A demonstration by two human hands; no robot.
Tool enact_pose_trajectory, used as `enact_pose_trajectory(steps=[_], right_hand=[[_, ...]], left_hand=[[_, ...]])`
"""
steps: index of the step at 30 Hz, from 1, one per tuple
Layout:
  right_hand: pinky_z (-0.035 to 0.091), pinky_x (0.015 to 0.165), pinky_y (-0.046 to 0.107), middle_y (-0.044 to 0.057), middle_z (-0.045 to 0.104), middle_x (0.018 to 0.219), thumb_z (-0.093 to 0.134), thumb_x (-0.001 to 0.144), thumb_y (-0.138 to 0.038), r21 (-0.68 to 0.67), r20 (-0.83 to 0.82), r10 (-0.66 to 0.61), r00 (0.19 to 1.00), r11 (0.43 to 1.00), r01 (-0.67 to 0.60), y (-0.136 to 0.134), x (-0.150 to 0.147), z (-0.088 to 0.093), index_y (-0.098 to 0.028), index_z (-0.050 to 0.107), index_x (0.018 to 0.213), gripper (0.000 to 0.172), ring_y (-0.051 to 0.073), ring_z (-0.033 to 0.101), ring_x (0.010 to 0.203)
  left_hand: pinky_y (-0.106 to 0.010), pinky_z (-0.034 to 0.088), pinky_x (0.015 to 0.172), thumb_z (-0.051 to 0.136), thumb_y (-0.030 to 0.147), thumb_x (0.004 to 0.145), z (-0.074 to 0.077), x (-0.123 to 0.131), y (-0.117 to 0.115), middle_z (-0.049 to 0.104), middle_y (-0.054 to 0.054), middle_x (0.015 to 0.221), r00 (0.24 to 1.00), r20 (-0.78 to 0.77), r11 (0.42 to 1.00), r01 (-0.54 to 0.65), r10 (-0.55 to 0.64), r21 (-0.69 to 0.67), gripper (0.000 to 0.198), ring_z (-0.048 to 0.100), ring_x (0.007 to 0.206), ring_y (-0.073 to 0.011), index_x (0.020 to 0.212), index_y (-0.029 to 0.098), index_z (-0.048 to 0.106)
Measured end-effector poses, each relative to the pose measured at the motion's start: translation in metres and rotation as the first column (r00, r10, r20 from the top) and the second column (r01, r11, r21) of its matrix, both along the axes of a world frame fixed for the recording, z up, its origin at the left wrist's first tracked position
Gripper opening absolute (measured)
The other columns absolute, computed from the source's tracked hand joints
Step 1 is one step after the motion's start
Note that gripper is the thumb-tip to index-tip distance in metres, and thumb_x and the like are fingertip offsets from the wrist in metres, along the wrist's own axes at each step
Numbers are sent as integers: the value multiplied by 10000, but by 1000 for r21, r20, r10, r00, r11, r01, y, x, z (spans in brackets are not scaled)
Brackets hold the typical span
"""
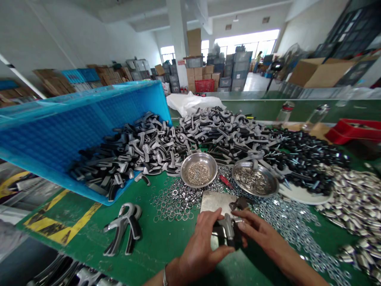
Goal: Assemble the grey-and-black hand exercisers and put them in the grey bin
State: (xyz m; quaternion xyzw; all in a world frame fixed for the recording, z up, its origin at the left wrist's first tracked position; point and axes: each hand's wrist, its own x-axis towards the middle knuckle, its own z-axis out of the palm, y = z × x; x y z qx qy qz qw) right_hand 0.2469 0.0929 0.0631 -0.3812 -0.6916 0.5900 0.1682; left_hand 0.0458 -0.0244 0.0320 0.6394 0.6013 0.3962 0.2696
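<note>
My left hand (204,242) and my right hand (258,232) meet low in the middle, both closed around one grey and black grip part (228,230). They hover just in front of a small metal plate (213,201) lying on the green table (166,238). Left of my hands lies an assembled hand gripper (123,227) with grey and black handles. Two round steel bowls stand beyond the plate: one with small nuts (199,170), one with metal pins (255,178).
A tipped blue crate (74,119) spills grey and black handles (139,151) across the table. Loose washers (175,198) and metal springs (354,198) cover the surface to the right. A red tray (354,130) sits far right. Boxes and crates fill the background.
</note>
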Motion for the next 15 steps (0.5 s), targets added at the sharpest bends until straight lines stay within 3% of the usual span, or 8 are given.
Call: enact_pose_trajectory(steps=[2,4,6,8,10,12,15], right_hand=[[546,667,333,3,662,712,501,950,-487,-70,-60,41,997,996,-45,-3,-9,0,-216,656,1082,339,194,651,646],[554,745,345,26,697,819,540,940,-451,114,-54,-11,998,993,17,-5,-9,-7,-233,668,998,259,208,678,767],[545,867,391,61,719,986,580,925,-394,390,-37,-49,998,919,59,-5,-2,-18,-254,680,1020,196,239,680,933],[533,932,429,83,721,1053,593,920,-336,583,-40,-48,998,810,63,-5,8,-29,-262,676,1075,191,256,671,1009],[553,924,431,99,726,1061,584,924,-312,656,-55,-71,996,749,90,-6,16,-37,-253,658,1109,208,258,683,1010],[563,927,428,113,728,1097,569,929,-340,653,-52,-126,991,746,129,-9,19,-41,-245,652,1114,225,265,689,1042],[577,913,426,121,738,1116,558,918,-460,531,-20,-216,976,825,193,-18,13,-40,-262,672,1094,288,285,707,1030]], left_hand=[[-537,341,1136,703,422,843,6,-4,-4,517,-114,1390,995,-70,997,75,-74,9,811,456,1297,-317,1527,337,276],[-537,346,1134,699,458,843,18,-12,5,493,-127,1417,981,-121,989,148,-150,-26,818,440,1316,-323,1532,320,280],[-517,361,1122,683,480,854,37,-24,32,496,-132,1411,962,-179,978,202,-207,-47,753,440,1312,-316,1504,296,351],[-502,352,1122,596,430,928,55,-32,78,540,-116,1360,937,-278,976,219,-212,-6,521,464,1282,-287,1414,281,486],[-476,378,1096,510,331,982,68,-34,139,599,-100,1268,918,-365,979,191,-153,68,359,508,1223,-254,1324,238,566],[-440,414,1062,530,245,964,71,-26,202,616,-114,1224,892,-438,987,148,-108,58,311,535,1191,-251,1258,180,606],[-450,406,1064,581,134,903,63,-1,278,623,-177,1193,893,-445,997,79,-65,12,240,552,1190,-287,1126,100,662]])
